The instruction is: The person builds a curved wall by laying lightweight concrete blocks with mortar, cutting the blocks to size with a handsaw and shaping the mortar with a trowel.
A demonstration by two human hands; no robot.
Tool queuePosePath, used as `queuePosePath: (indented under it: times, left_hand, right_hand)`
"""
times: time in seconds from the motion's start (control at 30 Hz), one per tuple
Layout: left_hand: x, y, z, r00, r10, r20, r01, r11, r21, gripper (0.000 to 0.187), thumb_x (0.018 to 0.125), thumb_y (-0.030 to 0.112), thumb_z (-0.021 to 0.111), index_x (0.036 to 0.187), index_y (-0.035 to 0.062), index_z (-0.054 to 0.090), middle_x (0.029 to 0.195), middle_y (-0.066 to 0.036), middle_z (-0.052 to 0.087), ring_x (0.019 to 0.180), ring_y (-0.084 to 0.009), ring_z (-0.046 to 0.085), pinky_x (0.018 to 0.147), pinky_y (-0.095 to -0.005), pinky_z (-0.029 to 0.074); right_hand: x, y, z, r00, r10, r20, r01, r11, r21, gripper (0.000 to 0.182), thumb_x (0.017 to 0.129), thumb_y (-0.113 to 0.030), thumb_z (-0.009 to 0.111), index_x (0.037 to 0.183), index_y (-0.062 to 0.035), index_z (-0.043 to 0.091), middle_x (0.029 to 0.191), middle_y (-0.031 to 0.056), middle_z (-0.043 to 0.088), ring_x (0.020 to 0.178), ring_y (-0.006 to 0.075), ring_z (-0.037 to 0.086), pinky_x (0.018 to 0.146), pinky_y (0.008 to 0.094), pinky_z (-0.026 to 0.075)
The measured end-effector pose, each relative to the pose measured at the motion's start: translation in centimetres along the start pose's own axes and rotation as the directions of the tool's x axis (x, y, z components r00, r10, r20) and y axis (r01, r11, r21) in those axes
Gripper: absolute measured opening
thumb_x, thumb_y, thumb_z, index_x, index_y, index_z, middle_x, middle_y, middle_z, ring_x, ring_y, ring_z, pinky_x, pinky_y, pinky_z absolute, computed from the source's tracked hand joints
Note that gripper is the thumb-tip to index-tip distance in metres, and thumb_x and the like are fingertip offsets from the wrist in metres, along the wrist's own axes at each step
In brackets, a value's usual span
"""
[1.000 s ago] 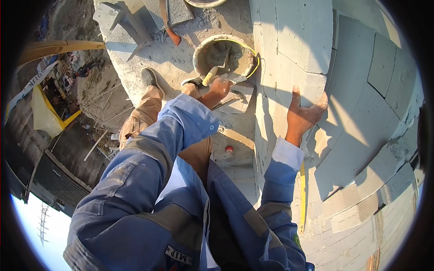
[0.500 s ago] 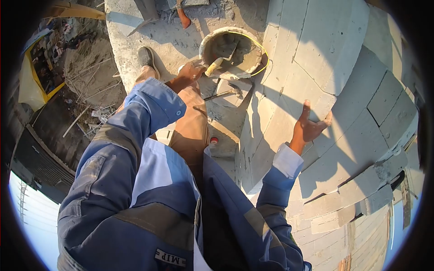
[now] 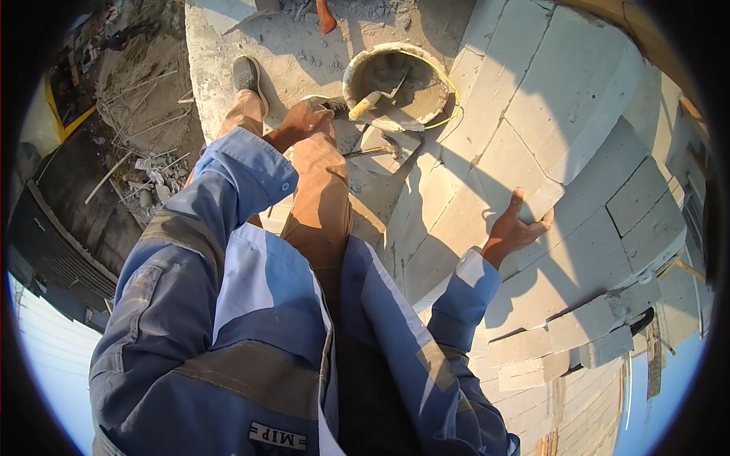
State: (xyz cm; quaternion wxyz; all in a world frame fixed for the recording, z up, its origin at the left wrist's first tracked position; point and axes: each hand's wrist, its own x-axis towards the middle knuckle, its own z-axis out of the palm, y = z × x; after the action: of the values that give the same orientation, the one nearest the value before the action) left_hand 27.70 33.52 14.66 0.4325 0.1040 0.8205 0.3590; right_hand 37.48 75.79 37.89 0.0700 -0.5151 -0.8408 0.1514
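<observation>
My left hand [image 3: 306,120] hovers over my bent knee, left of the mortar bucket [image 3: 351,85]. Its fingers are curled together, and I cannot make out whether anything is inside them. A trowel [image 3: 369,105] leans in the bucket, its pale handle over the rim and its blade toward the grey mortar. My right hand [image 3: 514,229] rests at the near end of a large grey block [image 3: 525,144] on the block wall, thumb and fingers spread apart. Below the bucket, a hammer [image 3: 389,147] lies on a piece of block [image 3: 372,139].
Grey block courses [image 3: 585,243] run along my right side, with offset blocks [image 3: 570,334] at the lower right. A wooden-looking handle [image 3: 325,17] lies at the top. To the left, the concrete edge [image 3: 196,83] borders lower ground with sand [image 3: 144,99] and rubble [image 3: 156,186].
My left hand has drawn a little left, away from the bucket and trowel handle. The view has shifted slightly. My right hand stays at the block's end.
</observation>
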Motion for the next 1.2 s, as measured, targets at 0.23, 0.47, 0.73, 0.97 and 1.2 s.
queuePosePath:
  times: [0.23, 0.47, 0.73, 0.97, 1.2]
  left_hand:
    - [0.1, -0.4, 0.5, 0.995, -0.024, 0.092, 0.026, 0.999, -0.021, 0.051, 0.090, 0.044, 0.065, 0.120, 0.0029, 0.067, 0.114, -0.023, 0.070, 0.103, -0.0405, 0.068, 0.089, -0.0450, 0.053]
    - [-0.3, 0.4, -1.5, 0.976, 0.209, 0.065, -0.194, 0.965, -0.178, 0.038, 0.099, 0.038, 0.059, 0.113, 0.0031, 0.068, 0.105, -0.017, 0.072, 0.090, -0.0361, 0.068, 0.083, -0.0401, 0.054]
    - [0.7, -0.6, -1.1, 0.978, -0.121, 0.171, 0.165, 0.946, -0.279, 0.053, 0.094, 0.043, 0.065, 0.121, -0.0021, 0.062, 0.113, -0.020, 0.072, 0.106, -0.0317, 0.070, 0.090, -0.0380, 0.053]
    - [-0.1, 0.7, -2.8, 0.973, -0.182, 0.141, 0.201, 0.970, -0.135, 0.057, 0.093, 0.046, 0.065, 0.124, -0.0012, 0.061, 0.114, -0.021, 0.072, 0.108, -0.0351, 0.069, 0.091, -0.0395, 0.053]
    - [0.0, 2.2, -3.2, 0.949, -0.271, 0.161, 0.292, 0.948, -0.129, 0.058, 0.091, 0.042, 0.067, 0.126, -0.0033, 0.060, 0.122, -0.023, 0.069, 0.111, -0.0332, 0.068, 0.093, -0.0372, 0.052]
  right_hand:
    - [0.0, 0.8, 0.0, 0.998, -0.052, -0.037, 0.049, 0.997, -0.063, 0.095, 0.075, -0.057, 0.082, 0.139, 0.0028, 0.044, 0.132, 0.0244, 0.055, 0.121, 0.0383, 0.057, 0.105, 0.0462, 0.044]
    - [0.2, 1.7, 0.2, 0.996, -0.086, -0.025, 0.083, 0.992, -0.098, 0.092, 0.077, -0.050, 0.084, 0.139, 0.0040, 0.041, 0.130, 0.0253, 0.053, 0.118, 0.0373, 0.057, 0.101, 0.0470, 0.046]
    - [0.9, 2.6, 0.3, 0.960, -0.279, -0.029, 0.276, 0.958, -0.076, 0.081, 0.078, -0.046, 0.083, 0.130, 0.0033, 0.044, 0.119, 0.0240, 0.054, 0.107, 0.0403, 0.058, 0.090, 0.0504, 0.048]
    - [0.4, 1.3, 0.6, 0.982, -0.183, -0.053, 0.186, 0.981, 0.060, 0.085, 0.078, -0.056, 0.083, 0.127, 0.0049, 0.050, 0.117, 0.0240, 0.058, 0.108, 0.0373, 0.060, 0.094, 0.0476, 0.048]
    - [-0.1, -0.8, -1.0, 0.982, -0.190, 0.016, 0.190, 0.979, -0.078, 0.081, 0.079, -0.048, 0.083, 0.130, 0.0049, 0.050, 0.120, 0.0235, 0.058, 0.113, 0.0382, 0.059, 0.094, 0.0464, 0.049]
